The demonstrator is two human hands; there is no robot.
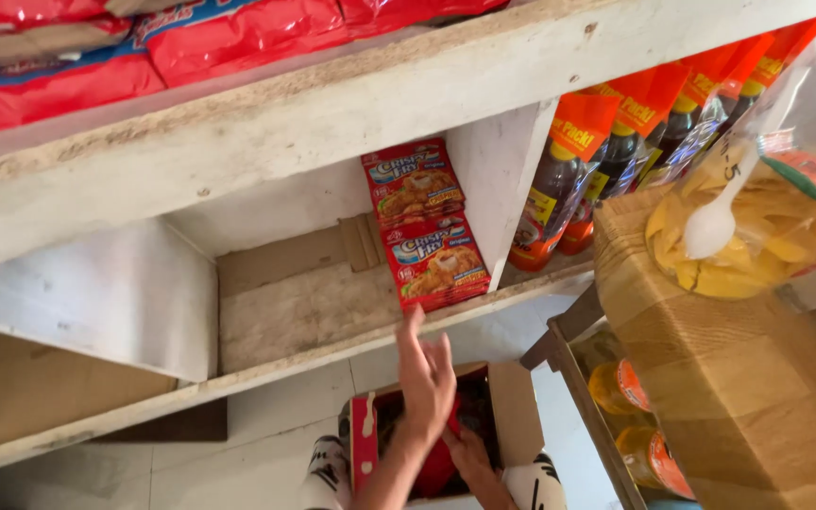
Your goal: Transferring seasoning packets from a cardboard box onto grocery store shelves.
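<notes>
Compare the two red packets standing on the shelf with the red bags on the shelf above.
The red packets stand upright, stacked one above the other in the compartment's right corner; the red bags lie flat, side by side. The packets are small and flat, with a food picture on the front; the bags look larger and puffy, with a blue strip. Both are red and glossy.

A white wooden shelf (pixel 332 354) carries two red packets (pixel 424 222) in its middle bay and dark bottles (pixel 559 189) to their right
</notes>
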